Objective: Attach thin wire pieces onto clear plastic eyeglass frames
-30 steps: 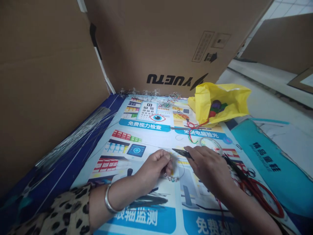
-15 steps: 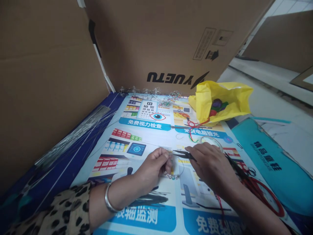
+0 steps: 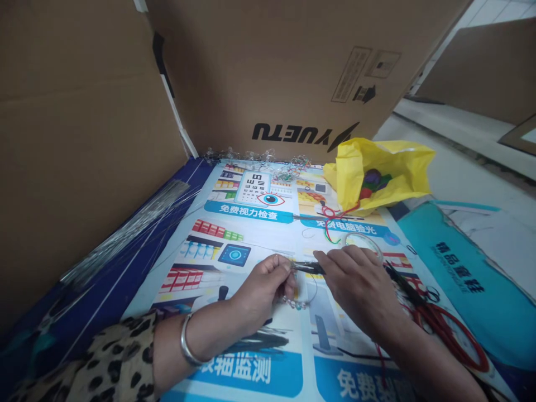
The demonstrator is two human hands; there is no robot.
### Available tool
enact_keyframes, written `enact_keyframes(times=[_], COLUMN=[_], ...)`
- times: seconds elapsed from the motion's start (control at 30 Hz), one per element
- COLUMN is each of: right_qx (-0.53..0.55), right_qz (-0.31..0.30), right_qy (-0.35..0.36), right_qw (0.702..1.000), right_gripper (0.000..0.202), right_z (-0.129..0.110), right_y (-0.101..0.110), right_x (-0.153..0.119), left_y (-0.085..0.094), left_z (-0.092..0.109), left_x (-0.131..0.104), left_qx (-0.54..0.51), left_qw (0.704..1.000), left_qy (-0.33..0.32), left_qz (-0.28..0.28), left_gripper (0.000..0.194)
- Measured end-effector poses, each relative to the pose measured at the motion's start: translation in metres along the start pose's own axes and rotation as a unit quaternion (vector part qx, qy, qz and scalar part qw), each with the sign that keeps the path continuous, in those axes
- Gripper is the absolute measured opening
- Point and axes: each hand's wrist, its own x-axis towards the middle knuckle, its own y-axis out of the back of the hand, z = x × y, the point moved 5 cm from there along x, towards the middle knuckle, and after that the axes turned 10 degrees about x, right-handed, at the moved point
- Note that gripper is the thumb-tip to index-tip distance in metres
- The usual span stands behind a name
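Note:
Between thumb and fingers, my left hand pinches a thin wire loop strung with small clear beads. The loop hangs below the fingertips and curves out to the right. My right hand is closed round dark pliers, whose handles are mostly hidden in the palm. The pliers' jaws point left and reach my left fingertips, close together there. Whether the jaws grip the wire end is too small to tell. Below my left wrist lies a bundle of short dark wires.
A yellow bag with coloured balls stands at the back right, red cord beside it. Red-handled scissors lie to the right, near a teal box panel. Long wires lie left. Cardboard walls enclose the back.
The pliers' jaws have closed from a spread position and moved slightly left, nearer my left fingertips. My left hand and the beaded loop stay almost in place.

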Motion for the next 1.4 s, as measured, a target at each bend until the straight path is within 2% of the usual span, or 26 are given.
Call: enact_keyframes(times=[0.37,0.87,1.0,1.13,1.4], right_qx=[-0.007,-0.006,0.028,0.074,0.081], right_qz=[0.040,-0.009,-0.020,-0.020,-0.010], right_qy=[0.039,0.027,0.011,0.002,0.016], right_qw=[0.998,1.000,0.999,0.997,0.997], right_gripper=[0.024,0.024,0.022,0.017,0.019], right_z=[-0.001,0.001,0.006,0.008,0.007], right_y=[0.003,0.000,0.000,0.000,0.003], right_x=[-0.002,0.001,0.002,0.004,0.005], left_y=[0.002,-0.001,-0.001,-0.002,0.000], left_z=[-0.004,-0.003,-0.003,-0.002,0.000], left_x=[0.001,0.000,-0.001,-0.002,-0.001], left_qx=[-0.018,0.000,0.002,0.009,0.014], left_qw=[1.000,1.000,1.000,1.000,1.000], left_qy=[-0.003,0.005,0.013,0.019,0.008], left_qz=[-0.008,-0.017,-0.019,-0.021,-0.018], left_gripper=[0.015,0.017,0.016,0.017,0.019])
